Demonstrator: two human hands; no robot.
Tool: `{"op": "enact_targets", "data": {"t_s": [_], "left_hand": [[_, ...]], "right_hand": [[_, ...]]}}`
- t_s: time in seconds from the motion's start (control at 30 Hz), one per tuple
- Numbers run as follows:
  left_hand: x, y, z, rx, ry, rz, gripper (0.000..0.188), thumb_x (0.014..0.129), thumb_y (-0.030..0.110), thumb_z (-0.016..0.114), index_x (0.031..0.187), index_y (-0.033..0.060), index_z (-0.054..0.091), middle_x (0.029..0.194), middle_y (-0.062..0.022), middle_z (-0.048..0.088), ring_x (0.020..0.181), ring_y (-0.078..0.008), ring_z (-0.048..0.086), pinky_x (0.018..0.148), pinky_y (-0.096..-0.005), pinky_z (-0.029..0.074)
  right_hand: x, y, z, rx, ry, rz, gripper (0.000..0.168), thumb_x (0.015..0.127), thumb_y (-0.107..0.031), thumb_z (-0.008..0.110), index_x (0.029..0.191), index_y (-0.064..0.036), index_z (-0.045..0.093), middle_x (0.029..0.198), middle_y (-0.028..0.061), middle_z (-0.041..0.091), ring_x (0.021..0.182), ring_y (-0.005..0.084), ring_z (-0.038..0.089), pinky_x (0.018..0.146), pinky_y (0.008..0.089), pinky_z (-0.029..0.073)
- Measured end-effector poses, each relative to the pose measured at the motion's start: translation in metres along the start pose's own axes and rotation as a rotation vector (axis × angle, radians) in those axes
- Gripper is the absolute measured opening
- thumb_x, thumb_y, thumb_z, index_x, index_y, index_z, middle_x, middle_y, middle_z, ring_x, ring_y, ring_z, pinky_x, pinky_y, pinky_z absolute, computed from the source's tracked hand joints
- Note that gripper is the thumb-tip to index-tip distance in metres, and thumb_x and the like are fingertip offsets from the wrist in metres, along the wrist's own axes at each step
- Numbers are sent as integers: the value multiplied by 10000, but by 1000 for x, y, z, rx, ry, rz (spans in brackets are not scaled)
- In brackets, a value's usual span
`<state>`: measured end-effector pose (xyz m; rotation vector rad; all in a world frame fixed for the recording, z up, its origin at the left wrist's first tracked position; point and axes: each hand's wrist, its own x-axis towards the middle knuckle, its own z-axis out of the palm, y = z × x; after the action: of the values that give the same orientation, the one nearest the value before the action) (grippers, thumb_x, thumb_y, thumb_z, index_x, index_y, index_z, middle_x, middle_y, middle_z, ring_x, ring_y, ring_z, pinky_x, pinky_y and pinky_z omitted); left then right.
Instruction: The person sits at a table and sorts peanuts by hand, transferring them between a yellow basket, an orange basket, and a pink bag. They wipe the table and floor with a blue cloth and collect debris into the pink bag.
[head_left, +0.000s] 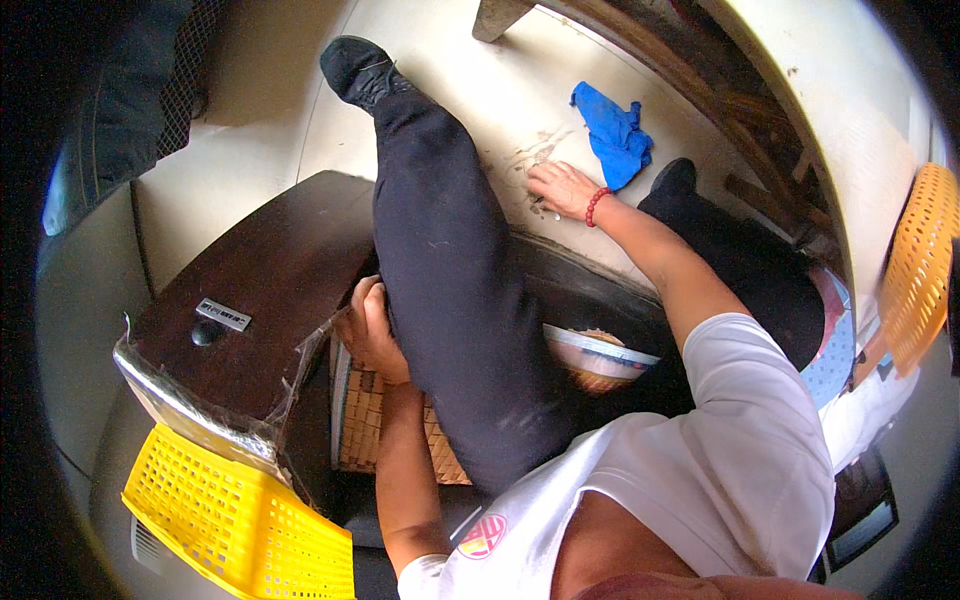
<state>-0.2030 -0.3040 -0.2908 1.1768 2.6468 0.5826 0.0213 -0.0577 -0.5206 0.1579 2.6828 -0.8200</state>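
My right hand (562, 189), with a red bead bracelet (598, 206) at its wrist, reaches down to the pale floor (442, 56), where dark smudges and a small white bit lie by the fingers. It seems to hold nothing, though its palm side is hidden. Just beyond the wrist lies a crumpled blue cloth (615, 135). My left hand (371, 330) is bent against the edge of a dark wood cabinet part (262, 277), beside my trouser leg; its fingertips are partly hidden, so its grip is unclear.
A yellow plastic basket (240, 517) stands at the lower left, an orange one (919, 270) at the far right. A wooden furniture frame (720, 105) runs along the upper right. Woven matting (360, 427) shows under my left arm. Another person's leg (120, 112) is at the upper left.
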Motion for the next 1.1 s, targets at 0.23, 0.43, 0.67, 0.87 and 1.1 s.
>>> {"op": "enact_targets", "data": {"t_s": [0.23, 0.43, 0.67, 0.87, 1.1], "left_hand": [[-2, 2, 2, 9, 30, -12, 236, 867, 205, 559, 1035, 54, 627, 1141, -72, 628, 967, -273, 581, 871, -417, 386], [-6, -8, 6, 14, 26, -30, 197, 866, 128, 559, 1032, 51, 631, 1125, -69, 636, 958, -256, 588, 874, -391, 397], [-5, -6, 6, 6, 30, -6, 187, 857, 107, 565, 1017, 40, 637, 1119, -71, 641, 972, -265, 588, 861, -405, 409], [-7, -7, 8, 10, 69, 20, 201, 859, 93, 557, 1036, 44, 638, 1124, -69, 639, 951, -272, 586, 857, -405, 410], [-6, -16, 6, -124, 2, -64, 205, 851, 67, 575, 1045, 47, 638, 1084, -67, 648, 950, -271, 590, 833, -394, 429]], "right_hand": [[-3, -2, -7, 57, 96, 361, 851, 624, -304, 819, 1363, -162, 421, 1354, 117, 394, 1204, 329, 442, 1015, 418, 390], [11, -19, 13, 6, -12, 241, 567, 693, -251, 773, 1191, -157, 519, 1226, 96, 454, 1165, 302, 466, 928, 411, 452], [6, 5, 26, 77, 95, 19, 276, 756, -83, 650, 1011, -103, 548, 1078, 105, 500, 1016, 301, 527, 809, 388, 508], [12, 6, 14, 184, 62, 129, 278, 716, 2, 620, 972, -65, 534, 946, 130, 513, 916, 323, 550, 758, 392, 495], [4, 12, 25, 458, 336, 262, 269, 707, 18, 619, 965, -50, 586, 929, 141, 528, 859, 316, 568, 751, 373, 486]]}}
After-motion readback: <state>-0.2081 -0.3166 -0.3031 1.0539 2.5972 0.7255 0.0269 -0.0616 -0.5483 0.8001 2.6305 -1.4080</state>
